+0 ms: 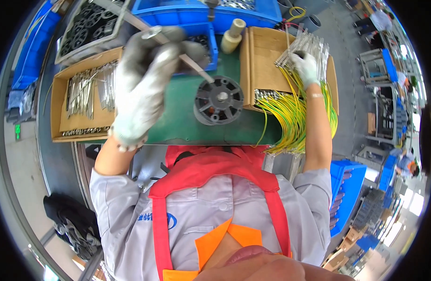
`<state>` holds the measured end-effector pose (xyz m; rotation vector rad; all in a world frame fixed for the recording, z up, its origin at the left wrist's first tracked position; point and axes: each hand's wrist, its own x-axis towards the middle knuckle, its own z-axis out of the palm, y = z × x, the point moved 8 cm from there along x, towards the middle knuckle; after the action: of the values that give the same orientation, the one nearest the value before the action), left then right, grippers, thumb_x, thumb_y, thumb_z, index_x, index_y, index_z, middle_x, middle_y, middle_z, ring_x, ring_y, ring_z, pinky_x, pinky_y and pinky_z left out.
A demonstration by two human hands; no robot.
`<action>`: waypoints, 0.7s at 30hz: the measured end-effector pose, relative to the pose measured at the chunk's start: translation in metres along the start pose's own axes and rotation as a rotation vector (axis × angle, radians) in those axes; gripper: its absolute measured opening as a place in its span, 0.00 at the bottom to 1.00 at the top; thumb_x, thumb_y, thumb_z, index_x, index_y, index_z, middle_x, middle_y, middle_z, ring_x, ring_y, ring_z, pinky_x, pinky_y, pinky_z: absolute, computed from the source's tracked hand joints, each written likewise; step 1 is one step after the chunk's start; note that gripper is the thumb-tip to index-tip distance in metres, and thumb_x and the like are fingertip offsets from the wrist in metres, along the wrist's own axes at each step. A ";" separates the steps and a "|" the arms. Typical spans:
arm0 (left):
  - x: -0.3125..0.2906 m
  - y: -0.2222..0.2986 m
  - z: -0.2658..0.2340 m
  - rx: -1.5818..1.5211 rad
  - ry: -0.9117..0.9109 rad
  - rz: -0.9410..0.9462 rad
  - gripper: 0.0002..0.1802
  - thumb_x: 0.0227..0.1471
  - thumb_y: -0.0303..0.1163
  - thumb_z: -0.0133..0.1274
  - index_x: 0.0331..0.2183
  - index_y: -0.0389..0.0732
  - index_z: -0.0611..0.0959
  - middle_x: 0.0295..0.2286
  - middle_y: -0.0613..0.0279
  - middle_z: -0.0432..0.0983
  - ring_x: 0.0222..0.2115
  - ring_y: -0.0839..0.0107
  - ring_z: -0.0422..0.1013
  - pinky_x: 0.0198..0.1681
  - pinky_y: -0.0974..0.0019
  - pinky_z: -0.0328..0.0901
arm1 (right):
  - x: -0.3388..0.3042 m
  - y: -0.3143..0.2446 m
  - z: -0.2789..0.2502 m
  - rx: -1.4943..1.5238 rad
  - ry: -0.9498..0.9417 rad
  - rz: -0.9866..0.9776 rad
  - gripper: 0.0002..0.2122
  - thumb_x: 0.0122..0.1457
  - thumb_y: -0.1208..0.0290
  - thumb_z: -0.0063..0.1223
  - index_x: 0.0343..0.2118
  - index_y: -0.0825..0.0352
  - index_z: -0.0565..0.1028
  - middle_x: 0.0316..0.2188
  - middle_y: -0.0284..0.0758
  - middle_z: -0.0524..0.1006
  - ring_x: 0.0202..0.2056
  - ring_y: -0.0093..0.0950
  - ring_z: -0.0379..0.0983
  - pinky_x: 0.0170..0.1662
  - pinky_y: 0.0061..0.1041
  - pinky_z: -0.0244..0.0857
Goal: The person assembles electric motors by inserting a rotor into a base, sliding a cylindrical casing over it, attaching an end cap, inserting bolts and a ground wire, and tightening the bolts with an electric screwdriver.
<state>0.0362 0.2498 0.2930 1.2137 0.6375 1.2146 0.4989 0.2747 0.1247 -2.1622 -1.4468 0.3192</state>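
My left hand (147, 79), in a grey-white work glove and blurred by motion, is closed round a long thin metal rod (197, 68). The rod slants across the hand, its lower end at the rim of a round black motor housing (219, 100). That housing stands on the green bench top with a small metal shaft end at its centre. At the right, my gloved right hand (305, 68) reaches into a cardboard box among thin metal rods (316, 49). Its fingers are bent, and what they pinch is hidden. Yellow-green wires (290, 124) hang over the box's near edge beside my forearm.
A cardboard box (58, 110) of metal strips stands left, with a crate of black parts (87, 28) behind. Blue bins (147, 9) line the back. A cream cylinder (233, 36) stands beside the right box (267, 40). A tool tip (211, 9) hangs above.
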 end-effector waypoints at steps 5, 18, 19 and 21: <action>0.011 -0.015 0.014 -0.128 -0.207 -0.008 0.14 0.65 0.28 0.45 0.51 0.38 0.74 0.37 0.48 0.79 0.38 0.62 0.78 0.42 0.61 0.75 | -0.080 -0.102 -0.057 0.919 0.086 -0.176 0.06 0.65 0.77 0.47 0.42 0.71 0.74 0.35 0.37 0.80 0.35 0.23 0.76 0.44 0.24 0.71; 0.007 -0.016 0.038 0.447 -0.429 -0.010 0.12 0.64 0.26 0.47 0.48 0.34 0.74 0.39 0.58 0.77 0.43 0.71 0.74 0.49 0.66 0.69 | -0.189 -0.243 -0.149 0.299 -0.217 -0.517 0.09 0.49 0.82 0.58 0.35 0.72 0.81 0.27 0.37 0.81 0.25 0.26 0.75 0.29 0.26 0.65; 0.006 -0.019 0.039 0.484 -0.458 -0.055 0.11 0.64 0.25 0.46 0.48 0.34 0.74 0.40 0.59 0.77 0.43 0.71 0.74 0.50 0.67 0.68 | -0.192 -0.263 -0.146 0.183 -0.284 -0.618 0.09 0.46 0.80 0.60 0.33 0.71 0.81 0.24 0.38 0.79 0.23 0.30 0.74 0.28 0.28 0.64; 0.005 -0.027 0.038 0.475 -0.468 -0.209 0.16 0.60 0.24 0.49 0.50 0.34 0.75 0.44 0.57 0.76 0.46 0.69 0.73 0.53 0.65 0.66 | -0.197 -0.284 -0.136 0.023 -0.379 -0.756 0.10 0.43 0.75 0.63 0.32 0.67 0.82 0.18 0.37 0.75 0.20 0.37 0.72 0.25 0.31 0.62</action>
<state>0.0809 0.2441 0.2801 1.7105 0.6950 0.5804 0.2583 0.1415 0.3740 -1.4253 -2.3203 0.4649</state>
